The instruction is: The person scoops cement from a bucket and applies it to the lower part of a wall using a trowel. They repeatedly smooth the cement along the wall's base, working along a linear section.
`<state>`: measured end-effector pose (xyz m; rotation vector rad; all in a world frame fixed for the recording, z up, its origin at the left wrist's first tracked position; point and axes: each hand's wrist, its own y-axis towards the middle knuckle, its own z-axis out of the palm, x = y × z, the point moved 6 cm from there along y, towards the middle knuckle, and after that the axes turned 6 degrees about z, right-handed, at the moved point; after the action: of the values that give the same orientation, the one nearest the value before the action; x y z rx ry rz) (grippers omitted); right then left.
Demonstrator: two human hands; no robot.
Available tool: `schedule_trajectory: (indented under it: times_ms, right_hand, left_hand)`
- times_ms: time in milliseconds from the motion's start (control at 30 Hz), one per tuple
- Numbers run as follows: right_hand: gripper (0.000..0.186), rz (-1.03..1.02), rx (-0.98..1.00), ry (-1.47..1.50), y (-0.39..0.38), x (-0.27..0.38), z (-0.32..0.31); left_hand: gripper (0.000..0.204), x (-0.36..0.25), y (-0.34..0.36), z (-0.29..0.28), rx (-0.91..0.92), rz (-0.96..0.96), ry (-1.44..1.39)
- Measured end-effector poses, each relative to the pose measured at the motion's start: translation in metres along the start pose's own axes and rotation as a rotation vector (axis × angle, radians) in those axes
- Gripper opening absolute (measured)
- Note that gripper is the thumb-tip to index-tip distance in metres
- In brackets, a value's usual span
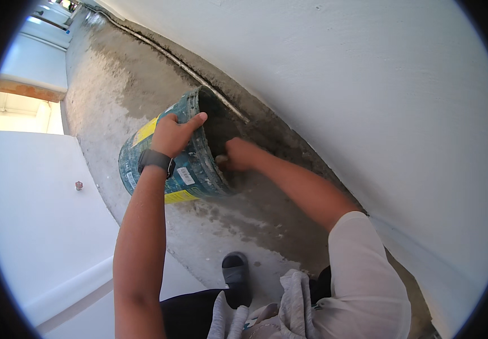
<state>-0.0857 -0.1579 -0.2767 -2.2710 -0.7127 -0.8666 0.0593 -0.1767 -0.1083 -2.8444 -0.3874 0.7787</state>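
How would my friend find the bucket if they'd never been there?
Start at the big white wall on the right and look left to the grey floor beside it. Near the end of the thin pipe there, the left hand touches a tipped bucket. Unlike the pipe, it's wide, round and blue-green with yellow patches.

Bright light, daylight-like, mostly soft. Strongest at upper left — opening (pixel 21 113) nearly washed out, far end of floor (pixel 103 73) glaring. Right-hand wall (pixel 368 85) pale, greyish. Bucket (pixel 193 161) dark inside, in shadow. Left hand (pixel 171 135) fairly crisp; right hand (pixel 240 155) slightly blurred. Fisheye bends straight edges — black corners, bluish fringe along rim.
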Motion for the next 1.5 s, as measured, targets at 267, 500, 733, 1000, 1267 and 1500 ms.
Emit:
schedule_trajectory:
  times_ms: [267,500,733,1000,1267,1500]
  right_hand:
    - [0.041,-0.122,0.268,1.176,0.102,0.049,0.081]
    - [0.044,0.174,-0.099,0.195,0.069,0.003,0.011]
    - [0.044,0.411,-0.345,0.083,-0.046,-0.019,-0.033]
    - [0.044,0.385,-0.722,0.325,-0.142,-0.036,-0.047]
    - [0.041,0.413,-0.734,0.192,-0.151,-0.083,0.023]
    - [0.042,0.410,-0.686,0.110,-0.151,-0.091,0.026]
  left_hand:
    - [0.073,-0.002,-0.001,-0.002,-0.051,0.047,0.037]
    - [0.084,-0.011,-0.017,-0.003,-0.047,-0.002,0.019]
    - [0.088,-0.010,-0.015,-0.001,-0.043,-0.039,0.018]
    - [0.091,-0.011,-0.015,0.002,-0.064,-0.035,0.002]
    - [0.093,-0.009,-0.013,0.006,-0.083,-0.036,0.047]
    - [0.098,-0.011,-0.008,0.005,-0.011,-0.039,0.031]
